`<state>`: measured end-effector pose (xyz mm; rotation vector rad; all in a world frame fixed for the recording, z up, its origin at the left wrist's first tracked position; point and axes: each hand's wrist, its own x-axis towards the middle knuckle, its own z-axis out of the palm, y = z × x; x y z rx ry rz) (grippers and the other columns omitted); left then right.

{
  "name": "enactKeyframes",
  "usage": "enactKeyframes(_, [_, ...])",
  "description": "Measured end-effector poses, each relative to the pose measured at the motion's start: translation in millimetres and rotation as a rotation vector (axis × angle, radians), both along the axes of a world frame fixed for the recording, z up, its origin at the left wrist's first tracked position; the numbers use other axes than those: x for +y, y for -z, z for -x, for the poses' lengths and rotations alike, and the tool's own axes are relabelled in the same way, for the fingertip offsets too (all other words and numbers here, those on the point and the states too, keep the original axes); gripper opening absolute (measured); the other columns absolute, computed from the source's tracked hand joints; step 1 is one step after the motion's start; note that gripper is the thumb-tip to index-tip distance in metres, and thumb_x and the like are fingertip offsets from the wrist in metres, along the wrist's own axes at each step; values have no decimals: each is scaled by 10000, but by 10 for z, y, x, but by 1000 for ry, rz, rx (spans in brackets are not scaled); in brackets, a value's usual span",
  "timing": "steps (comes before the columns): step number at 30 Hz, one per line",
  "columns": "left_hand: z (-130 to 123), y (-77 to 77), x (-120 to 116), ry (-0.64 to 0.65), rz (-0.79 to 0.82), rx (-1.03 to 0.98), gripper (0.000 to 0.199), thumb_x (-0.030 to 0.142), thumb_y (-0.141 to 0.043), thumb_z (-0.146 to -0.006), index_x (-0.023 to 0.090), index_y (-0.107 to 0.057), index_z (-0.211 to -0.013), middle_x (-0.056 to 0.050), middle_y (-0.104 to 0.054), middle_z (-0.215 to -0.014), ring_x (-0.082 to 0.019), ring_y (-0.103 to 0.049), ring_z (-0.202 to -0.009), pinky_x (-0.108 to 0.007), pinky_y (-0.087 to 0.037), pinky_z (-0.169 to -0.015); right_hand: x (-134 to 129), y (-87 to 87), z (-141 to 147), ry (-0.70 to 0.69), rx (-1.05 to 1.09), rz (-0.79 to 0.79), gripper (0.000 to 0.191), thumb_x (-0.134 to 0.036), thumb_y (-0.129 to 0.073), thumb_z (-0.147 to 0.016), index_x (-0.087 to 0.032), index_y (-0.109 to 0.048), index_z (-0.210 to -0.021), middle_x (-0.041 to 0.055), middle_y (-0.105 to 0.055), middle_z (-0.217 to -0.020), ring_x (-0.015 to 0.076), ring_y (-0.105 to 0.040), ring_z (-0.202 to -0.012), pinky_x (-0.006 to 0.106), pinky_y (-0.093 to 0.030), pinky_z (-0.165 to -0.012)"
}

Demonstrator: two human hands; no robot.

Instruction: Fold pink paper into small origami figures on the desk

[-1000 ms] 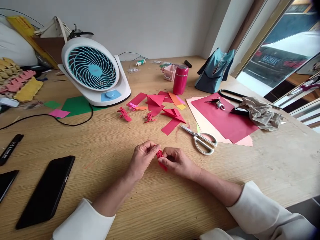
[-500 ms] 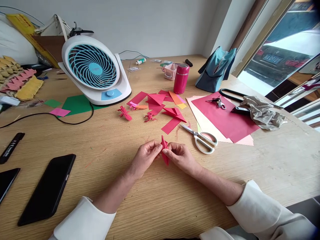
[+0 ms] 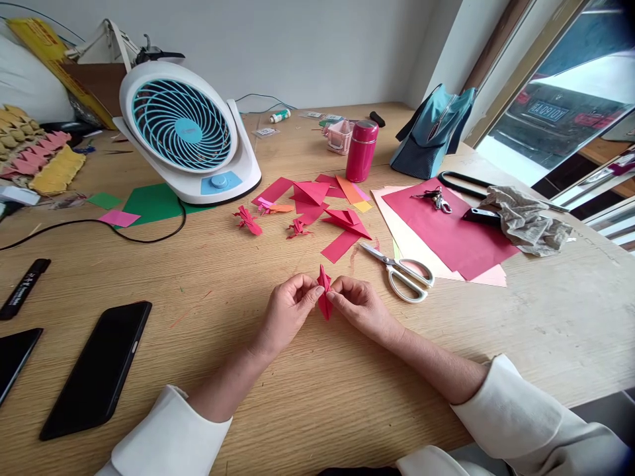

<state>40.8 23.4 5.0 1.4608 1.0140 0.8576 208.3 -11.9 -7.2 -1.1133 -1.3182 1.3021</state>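
Note:
A narrow, pointed piece of folded red paper [image 3: 325, 305] stands roughly upright between my two hands, just above the wooden table. My left hand [image 3: 290, 304] pinches its left side with thumb and fingers. From the right, my right hand [image 3: 364, 305] is closed on the same folded paper, thumb tip against its middle. Beyond the hands lie two small folded red paper figures [image 3: 298, 228] [image 3: 247, 220] and several red paper pieces [image 3: 340, 246]. White-handled scissors [image 3: 404, 274] rest to the right of my right hand.
A white and blue fan [image 3: 186, 132] stands at the back left, its black cord crossing the table. Two dark phones [image 3: 96, 370] and a black marker [image 3: 24, 289] lie left. Paper sheets [image 3: 446, 231] with keys, a red flask [image 3: 362, 151] and a teal bag [image 3: 431, 135] are right.
My right thumb has shifted slightly up the folded paper, and the paper now stands a little straighter. Both hands keep hold of it. The view has tilted slightly.

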Motion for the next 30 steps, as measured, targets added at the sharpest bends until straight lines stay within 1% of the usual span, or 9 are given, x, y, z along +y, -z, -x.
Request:
enactKeyframes(4, [-11, 5, -5, 15, 37, -17, 268, 390, -723, -793, 159, -605, -725, 13, -563, -666, -103, -483, -600, -221, -409, -569, 0, 1, 2, 34, -31, -12, 373, -505, -681, -852, -178, -564, -715, 8, -616, -653, 122, -520, -593, 258, -419, -585])
enactKeyframes(10, [-19, 10, -17, -16, 119, -55, 256, 389, -750, -754, 155, -646, -735, 5, -591, -681, -102, -495, -579, -218, -421, -526, -21, -2, 10, 47, -152, -49, 318, -438, -622, -894, -173, -588, -720, 10, -610, -663, 118, -501, -594, 250, -403, -575])
enactKeyframes(15, [6, 12, 2, -52, -26, 86, 226, 366, -699, -798, 161, -640, -725, 16, -590, -650, -93, -462, -548, -214, -381, -530, -27, 5, 5, 31, -225, -73, 247, -370, -599, -902, -164, -623, -768, 16, -626, -712, 120, -515, -625, 248, -396, -583])
enactKeyframes(17, [25, 6, 22, -42, -73, 118, 206, 356, -670, -820, 159, -661, -763, 9, -612, -673, -102, -487, -582, -216, -394, -569, -14, 14, 0, 42, -187, -51, 238, -381, -605, -899, -164, -628, -803, 17, -625, -724, 123, -514, -629, 251, -395, -582])
enactKeyframes(20, [45, -15, 39, -14, -82, 125, 189, 340, -643, -831, 158, -667, -783, -3, -639, -707, -120, -535, -629, -220, -418, -613, 13, 37, -4, 107, -52, -44, 246, -420, -649, -873, -177, -614, -873, 17, -621, -765, 132, -534, -661, 260, -427, -608])
enactKeyframes(23, [43, -46, 23, 48, -79, 174, 196, 333, -631, -836, 164, -652, -738, 5, -630, -675, -113, -528, -600, -213, -408, -585, 30, 55, -2, 123, 67, -70, 288, -455, -685, -851, -188, -610, -930, 32, -631, -843, 148, -575, -744, 280, -469, -685])
enactKeyframes(26, [25, -60, -16, 90, -97, 244, 168, 310, -641, -831, 170, -656, -739, 14, -630, -644, -99, -504, -551, -202, -382, -535, 34, 72, -3, 120, 96, -50, 330, -497, -711, -829, -190, -609, -895, 25, -623, -814, 143, -565, -720, 279, -466, -668])
enactKeyframes(28, [12, -54, -39, 77, -109, 248, 103, 274, -657, -813, 178, -641, -779, 20, -639, -648, -93, -508, -533, -196, -378, -522, 37, 86, -5, 138, 104, -23, 358, -517, -739, -798, -189, -600, -836, 3, -597, -743, 125, -532, -654, 263, -440, -612])
enactKeyframes(30, [4, -43, -52, 40, -123, 236, 100, 252, -680, -787, 190, -601, -796, 37, -624, -642, -84, -498, -515, -189, -368, -512, 42, 97, -8, 161, 127, -5, 385, -529, -766, -765, -189, -585, -789, -9, -583, -703, 116, -511, -622, 254, -420, -584])
